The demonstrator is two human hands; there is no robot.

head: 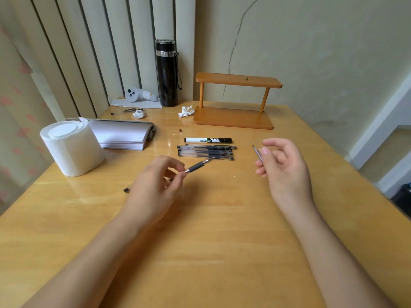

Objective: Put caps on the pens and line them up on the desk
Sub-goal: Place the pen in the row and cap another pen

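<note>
We have the uncapped gel pen [198, 166] pinched in our left hand [155, 185] just left of the frame's centre, fingers closed on the barrel behind the dark rubber grip, tip pointing up and right toward the row. Our right hand [282, 165], well apart at centre right, is closed on the clear pen cap [257, 154] between thumb and forefinger, its thin clip sticking up. Above the two hands, near mid-frame, four capped gel pens [205, 152] lie side by side touching, with a black-and-white marker [208, 140] parallel just beyond them on the wooden desk [222, 252]. We judge both parts light and stiff; the smooth plastic barrel looks slippery, so the rubber grip seems the surer hold, and the cap is best held by its body, since the clip looks fragile. A small dark piece [126, 190] lies on the desk left of our left hand; we cannot tell what it is.
</note>
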